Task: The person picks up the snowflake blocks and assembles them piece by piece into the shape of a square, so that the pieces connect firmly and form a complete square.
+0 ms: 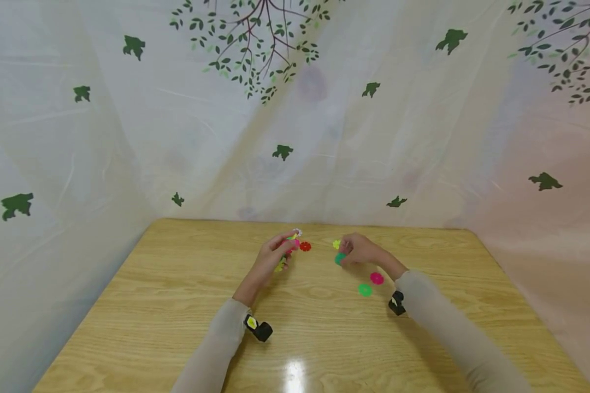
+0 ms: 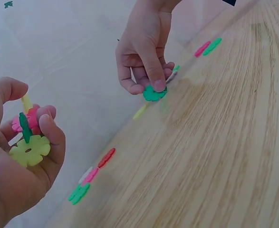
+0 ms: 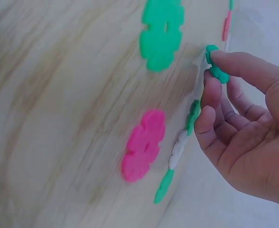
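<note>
To the left of the red disc (image 1: pixel 305 246) on the wooden table (image 1: pixel 177 305), a joined cluster (image 2: pixel 26 133) of yellow, pink and dark green flower-shaped pieces is held in the curled fingers of the left hand (image 1: pixel 267 255). To the right of the red disc, a teal disc (image 2: pixel 154 95) is pinched between thumb and finger of the right hand (image 1: pixel 361 251). Farther right, nearer the wearer, a magenta disc (image 1: pixel 376 278) and a bright green disc (image 1: pixel 365 290) are seen.
</note>
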`<move>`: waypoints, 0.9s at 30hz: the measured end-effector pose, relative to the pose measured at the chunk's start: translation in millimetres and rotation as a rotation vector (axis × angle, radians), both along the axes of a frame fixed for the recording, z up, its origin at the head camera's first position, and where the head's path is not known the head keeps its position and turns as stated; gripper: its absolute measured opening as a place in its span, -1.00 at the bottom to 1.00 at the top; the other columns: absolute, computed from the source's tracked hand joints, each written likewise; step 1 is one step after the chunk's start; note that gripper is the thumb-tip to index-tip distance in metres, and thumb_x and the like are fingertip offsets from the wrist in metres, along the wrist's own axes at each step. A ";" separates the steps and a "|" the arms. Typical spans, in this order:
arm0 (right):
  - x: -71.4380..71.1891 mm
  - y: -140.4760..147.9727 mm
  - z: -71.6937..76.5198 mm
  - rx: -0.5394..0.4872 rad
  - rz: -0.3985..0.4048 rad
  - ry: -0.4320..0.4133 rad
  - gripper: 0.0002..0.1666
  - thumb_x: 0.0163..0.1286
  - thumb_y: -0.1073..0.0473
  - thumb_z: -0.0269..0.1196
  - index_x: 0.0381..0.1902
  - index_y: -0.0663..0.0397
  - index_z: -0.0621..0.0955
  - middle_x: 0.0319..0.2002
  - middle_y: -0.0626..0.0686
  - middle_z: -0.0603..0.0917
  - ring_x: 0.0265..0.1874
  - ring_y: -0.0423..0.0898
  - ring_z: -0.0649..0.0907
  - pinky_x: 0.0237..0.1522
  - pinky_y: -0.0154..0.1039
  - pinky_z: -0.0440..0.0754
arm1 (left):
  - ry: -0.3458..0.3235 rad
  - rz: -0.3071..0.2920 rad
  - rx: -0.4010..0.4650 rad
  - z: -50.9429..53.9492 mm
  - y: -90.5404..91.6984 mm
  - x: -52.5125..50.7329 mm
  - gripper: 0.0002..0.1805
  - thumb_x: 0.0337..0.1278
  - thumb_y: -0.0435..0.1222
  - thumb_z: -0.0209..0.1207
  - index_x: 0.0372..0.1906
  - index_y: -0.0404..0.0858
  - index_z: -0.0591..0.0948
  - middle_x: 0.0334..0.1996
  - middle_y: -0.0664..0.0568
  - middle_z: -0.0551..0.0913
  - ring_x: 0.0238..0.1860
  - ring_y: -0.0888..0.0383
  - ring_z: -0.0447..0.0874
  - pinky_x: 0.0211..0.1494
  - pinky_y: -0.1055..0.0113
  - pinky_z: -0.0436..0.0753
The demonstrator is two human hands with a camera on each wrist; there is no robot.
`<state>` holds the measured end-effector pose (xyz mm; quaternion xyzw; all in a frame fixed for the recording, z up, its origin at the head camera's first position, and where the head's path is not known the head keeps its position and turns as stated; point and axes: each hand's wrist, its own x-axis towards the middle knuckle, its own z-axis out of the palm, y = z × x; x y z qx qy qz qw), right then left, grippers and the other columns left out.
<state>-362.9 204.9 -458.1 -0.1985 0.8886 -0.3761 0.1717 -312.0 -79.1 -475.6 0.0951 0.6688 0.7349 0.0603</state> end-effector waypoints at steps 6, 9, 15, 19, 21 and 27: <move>1.7 -5.8 -0.8 -0.109 -0.007 0.065 -0.76 0.26 0.42 0.33 -0.11 0.32 0.62 -0.41 0.08 0.62 -0.53 -0.18 0.55 -0.48 -0.32 0.55 | 0.019 -0.022 0.032 -1.0 -0.5 -0.3 -0.57 0.48 -0.28 0.14 0.35 -0.27 0.51 -0.26 0.08 0.66 -0.49 0.17 0.44 -0.51 0.42 0.41; 2.5 -10.9 2.3 -0.188 -0.035 0.115 -0.76 0.32 0.37 0.34 -0.06 0.32 0.65 -0.39 0.12 0.66 -0.49 -0.14 0.59 -0.47 -0.29 0.58 | 0.013 -0.011 0.039 -0.7 -0.2 0.0 -0.58 0.46 -0.28 0.16 0.32 -0.32 0.52 -0.30 0.14 0.68 -0.52 0.21 0.44 -0.53 0.43 0.41; 8.6 -27.6 17.9 -0.380 -0.062 0.140 -0.70 0.40 0.36 0.31 0.05 0.37 0.63 -0.25 0.25 0.71 -0.36 -0.09 0.69 -0.33 -0.23 0.69 | 0.020 -0.016 0.028 1.4 -0.2 2.0 -0.59 0.47 -0.28 0.16 0.31 -0.31 0.53 -0.29 0.15 0.66 -0.51 0.18 0.45 -0.52 0.43 0.42; 13.1 -40.8 25.9 -0.484 -0.088 0.142 -0.69 0.43 0.36 0.28 0.09 0.40 0.61 -0.16 0.33 0.68 -0.31 -0.22 0.69 -0.18 -0.17 0.76 | 0.024 -0.030 0.028 2.4 1.0 2.1 -0.63 0.47 -0.26 0.17 0.27 -0.24 0.56 -0.27 0.08 0.64 -0.50 0.18 0.45 -0.50 0.40 0.42; 13.9 -46.7 27.9 -0.539 -0.097 0.138 -0.67 0.43 0.36 0.28 0.10 0.43 0.60 -0.17 0.27 0.70 -0.31 -0.24 0.70 -0.17 -0.21 0.76 | 0.028 -0.035 0.032 2.6 1.6 2.4 -0.60 0.47 -0.26 0.16 0.29 -0.29 0.54 -0.28 0.09 0.63 -0.50 0.19 0.45 -0.50 0.40 0.42; 17.3 -61.5 31.5 -0.644 -0.132 0.135 -0.62 0.40 0.34 0.33 0.11 0.44 0.61 -0.26 -0.01 0.74 -0.33 -0.25 0.72 -0.21 -0.32 0.74 | 0.052 -0.046 0.030 3.0 2.3 3.0 -0.55 0.49 -0.29 0.13 0.34 -0.40 0.48 -0.31 0.11 0.63 -0.50 0.22 0.43 -0.51 0.43 0.42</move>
